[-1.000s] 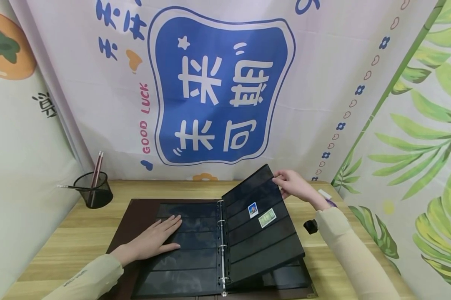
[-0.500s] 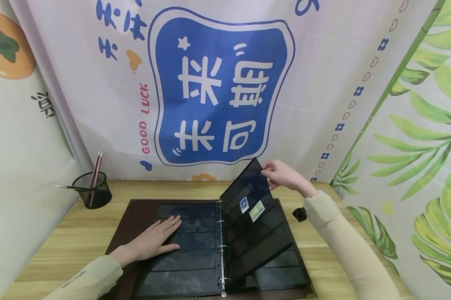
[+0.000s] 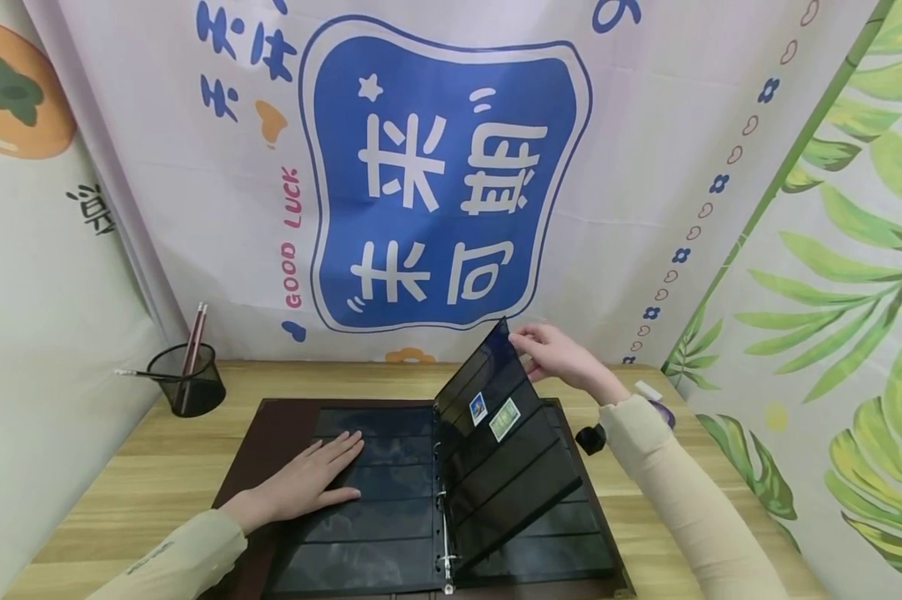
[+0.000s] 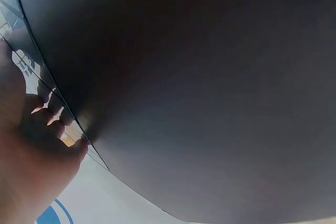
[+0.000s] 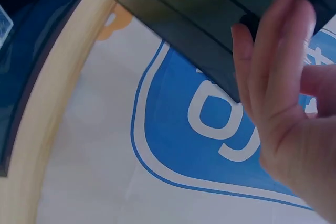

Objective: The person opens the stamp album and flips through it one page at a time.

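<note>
One table (image 3: 132, 483) on my head feed; album (image 3: 286, 427) open on it between left and right edges, short of the far edge. One raised page (image 3: 496, 493) tilts over the album's right half. Left hand (image 3: 310, 479) flat on the left page (image 3: 379, 525), grasping nothing. Right hand (image 3: 553, 353) pinches the raised page near its far outer corner. Cup (image 3: 205, 393) at the table's far left corner. Green stamp (image 3: 505, 420), smaller blue stamp (image 3: 478, 409), both on the raised page.
</note>
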Available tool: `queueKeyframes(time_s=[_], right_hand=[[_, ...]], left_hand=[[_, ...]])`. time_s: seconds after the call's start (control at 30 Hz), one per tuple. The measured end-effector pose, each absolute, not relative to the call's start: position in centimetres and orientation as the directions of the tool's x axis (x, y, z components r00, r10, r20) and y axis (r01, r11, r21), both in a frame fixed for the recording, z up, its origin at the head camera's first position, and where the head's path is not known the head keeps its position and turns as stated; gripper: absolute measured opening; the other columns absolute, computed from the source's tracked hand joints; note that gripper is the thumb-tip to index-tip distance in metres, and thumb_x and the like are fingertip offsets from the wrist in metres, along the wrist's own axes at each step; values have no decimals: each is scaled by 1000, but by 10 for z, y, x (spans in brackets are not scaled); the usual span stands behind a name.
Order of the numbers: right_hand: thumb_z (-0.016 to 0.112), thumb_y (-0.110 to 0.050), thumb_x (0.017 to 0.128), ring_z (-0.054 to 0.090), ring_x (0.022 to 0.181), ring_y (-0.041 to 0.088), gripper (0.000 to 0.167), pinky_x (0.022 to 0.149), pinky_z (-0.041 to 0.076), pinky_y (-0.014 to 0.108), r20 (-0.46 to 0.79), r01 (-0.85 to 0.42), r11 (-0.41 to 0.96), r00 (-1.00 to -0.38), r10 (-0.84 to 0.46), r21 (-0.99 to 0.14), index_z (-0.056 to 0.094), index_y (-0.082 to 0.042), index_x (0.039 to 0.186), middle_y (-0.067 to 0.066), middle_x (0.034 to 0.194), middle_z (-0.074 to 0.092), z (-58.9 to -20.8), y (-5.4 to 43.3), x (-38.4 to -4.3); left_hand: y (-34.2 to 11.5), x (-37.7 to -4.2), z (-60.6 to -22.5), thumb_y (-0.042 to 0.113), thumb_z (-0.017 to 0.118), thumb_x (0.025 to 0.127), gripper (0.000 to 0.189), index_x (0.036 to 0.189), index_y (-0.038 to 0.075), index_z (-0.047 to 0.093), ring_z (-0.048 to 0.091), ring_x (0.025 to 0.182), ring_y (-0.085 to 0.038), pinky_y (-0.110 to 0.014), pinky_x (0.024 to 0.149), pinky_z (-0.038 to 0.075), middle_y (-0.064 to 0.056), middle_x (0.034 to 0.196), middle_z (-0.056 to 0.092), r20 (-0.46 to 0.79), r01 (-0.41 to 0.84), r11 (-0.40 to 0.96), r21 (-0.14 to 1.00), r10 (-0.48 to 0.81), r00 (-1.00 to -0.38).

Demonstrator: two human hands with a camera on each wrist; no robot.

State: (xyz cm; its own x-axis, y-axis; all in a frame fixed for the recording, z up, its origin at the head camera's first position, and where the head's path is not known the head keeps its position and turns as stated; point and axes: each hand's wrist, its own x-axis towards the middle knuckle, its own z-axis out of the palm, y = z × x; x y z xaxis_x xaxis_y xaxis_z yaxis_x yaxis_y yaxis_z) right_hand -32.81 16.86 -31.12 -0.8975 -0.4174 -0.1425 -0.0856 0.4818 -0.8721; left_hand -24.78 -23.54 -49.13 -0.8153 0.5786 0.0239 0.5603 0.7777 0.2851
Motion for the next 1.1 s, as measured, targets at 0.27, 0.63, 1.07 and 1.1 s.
queueKeyframes(time_s=[0.27,0.63,1.07,1.1], right_hand=[[38,-22,109,66,113,21,45,96,57,37,10,-189,291,-854,-521,-938,38,1,148,25,141,50,-341,174,-306],[48,-12,103,22,150,44,67,121,29,42,128,-382,269,-752,-647,-884,12,0,159,24,165,12,-378,171,-277],[65,-25,97,33,148,37,85,119,34,52,122,-349,204,-720,-683,-914,12,-8,160,18,163,25,-388,143,-276],[67,-28,96,33,148,36,86,119,32,55,122,-353,209,-721,-683,-912,13,-10,160,16,164,24,-388,141,-275]], left_hand=[[-234,-251,-486,61,51,95,82,153,5,36,31,148,-40,-66,115,28,-18,161,31,-3,557,770,310,587,-810],[-192,-266,-444,40,58,99,61,143,-2,50,53,133,-39,-54,103,48,-24,151,46,180,547,704,453,528,-830],[-96,-286,-322,39,55,101,37,104,10,77,44,57,-13,-27,59,37,0,65,60,239,427,618,660,366,-900],[-93,-287,-318,41,55,101,40,94,9,77,40,54,-12,-26,57,34,2,59,53,234,422,617,664,366,-901]])
